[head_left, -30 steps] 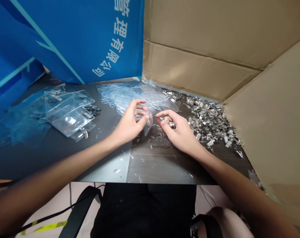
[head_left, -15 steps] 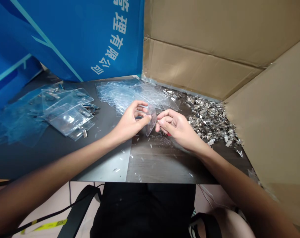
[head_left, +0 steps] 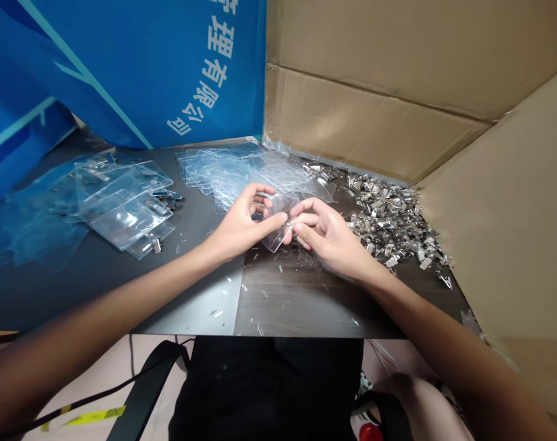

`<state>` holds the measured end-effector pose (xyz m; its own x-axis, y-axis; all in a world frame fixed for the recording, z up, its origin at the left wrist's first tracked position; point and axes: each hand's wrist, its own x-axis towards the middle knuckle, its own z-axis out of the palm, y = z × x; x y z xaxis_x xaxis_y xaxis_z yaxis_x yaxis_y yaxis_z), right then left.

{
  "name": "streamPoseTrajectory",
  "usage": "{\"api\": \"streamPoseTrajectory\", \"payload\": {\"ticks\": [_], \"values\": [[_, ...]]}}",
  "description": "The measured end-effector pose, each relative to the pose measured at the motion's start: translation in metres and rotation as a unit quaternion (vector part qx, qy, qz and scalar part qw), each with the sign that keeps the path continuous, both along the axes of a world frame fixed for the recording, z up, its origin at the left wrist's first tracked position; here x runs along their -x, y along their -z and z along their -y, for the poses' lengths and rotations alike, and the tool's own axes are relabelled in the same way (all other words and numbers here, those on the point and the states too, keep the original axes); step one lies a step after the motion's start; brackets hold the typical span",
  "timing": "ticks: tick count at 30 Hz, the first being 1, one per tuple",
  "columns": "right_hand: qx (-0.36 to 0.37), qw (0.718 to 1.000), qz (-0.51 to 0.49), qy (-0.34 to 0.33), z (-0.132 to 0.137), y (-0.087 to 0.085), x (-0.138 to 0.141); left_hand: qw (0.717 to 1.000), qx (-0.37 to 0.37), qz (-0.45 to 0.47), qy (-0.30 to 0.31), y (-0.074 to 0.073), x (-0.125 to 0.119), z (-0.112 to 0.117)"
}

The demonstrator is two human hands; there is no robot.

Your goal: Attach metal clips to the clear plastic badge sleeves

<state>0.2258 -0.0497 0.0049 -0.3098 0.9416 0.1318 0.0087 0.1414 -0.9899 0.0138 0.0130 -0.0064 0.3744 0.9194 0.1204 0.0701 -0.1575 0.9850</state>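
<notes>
A clear plastic badge holder point(head_left: 273, 241) is in my left hand point(head_left: 247, 222), pinched between thumb and fingers and tilted above the table. Small holes show along its lower right edge. Against that edge, the thumb and fingertips of my right hand point(head_left: 326, 236) are pressed together. A tiny shiny bit shows at the right fingertips, too small to name. Just behind my hands lies a pile of clear badge holders point(head_left: 223, 174). To the right of my right hand is a heap of metal clips point(head_left: 388, 214).
Several clear holders with metal clips point(head_left: 131, 214) are stacked on the left. Small clear plastic scraps point(head_left: 258, 327) are scattered on the dark table point(head_left: 301, 312). A blue printed panel point(head_left: 122, 73) and cardboard walls point(head_left: 374, 116) stand around the back and right side.
My right fingertips have come in from a small gap to the edge of the badge holder. The holder has turned to show more of its face.
</notes>
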Motion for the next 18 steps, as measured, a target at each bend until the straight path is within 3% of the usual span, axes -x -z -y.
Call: {"api": "streamPoseTrajectory", "payload": {"ticks": [7,12,18], "values": [[0.043,0.998,0.047,0.026,-0.002,0.0,-0.002,0.996,0.065,0.034,0.055,-0.003,-0.001,0.002],[-0.015,0.993,0.117,0.023,-0.001,-0.006,-0.003,0.984,0.093,0.103,0.11,-0.008,0.003,-0.002],[-0.039,0.996,0.085,0.003,0.001,-0.011,-0.001,0.98,0.084,0.111,0.145,-0.01,0.005,-0.002]]}}
